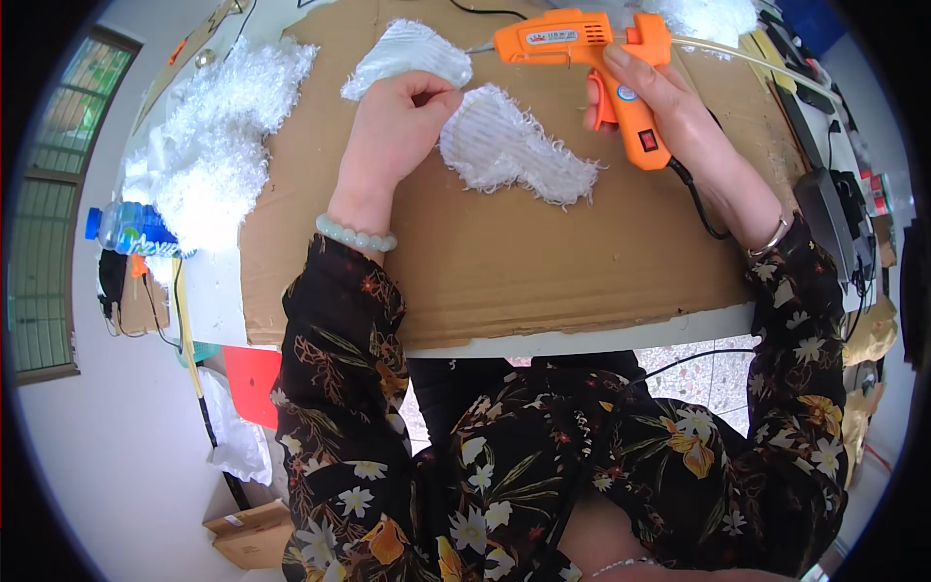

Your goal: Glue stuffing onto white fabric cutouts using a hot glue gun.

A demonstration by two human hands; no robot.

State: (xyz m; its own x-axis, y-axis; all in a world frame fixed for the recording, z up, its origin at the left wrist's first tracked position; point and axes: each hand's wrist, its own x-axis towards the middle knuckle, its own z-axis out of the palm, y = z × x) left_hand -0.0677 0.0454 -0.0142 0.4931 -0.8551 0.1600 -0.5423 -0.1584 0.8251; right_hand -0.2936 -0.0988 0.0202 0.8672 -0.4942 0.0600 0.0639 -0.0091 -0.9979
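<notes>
My right hand (669,102) is wrapped round an orange hot glue gun (553,37), with fingers by its red trigger. A pale glue stick (747,60) sticks out of its back. The nozzle points left and meets the right edge of a white fuzzy fabric piece (412,53). My left hand (398,126) is closed in a pinch at that piece's lower edge; its fingertips are partly hidden. Just right of my left hand, a second white fabric piece (514,145) with a shaggy fringe lies on the brown cardboard (543,262).
A heap of white shaggy material (218,136) lies at the left, and more white fluff (708,14) at the far right. A blue-capped bottle (136,228) is at the left edge. The gun's black cord (703,209) trails beside my right wrist. Dark devices (829,223) stand at right.
</notes>
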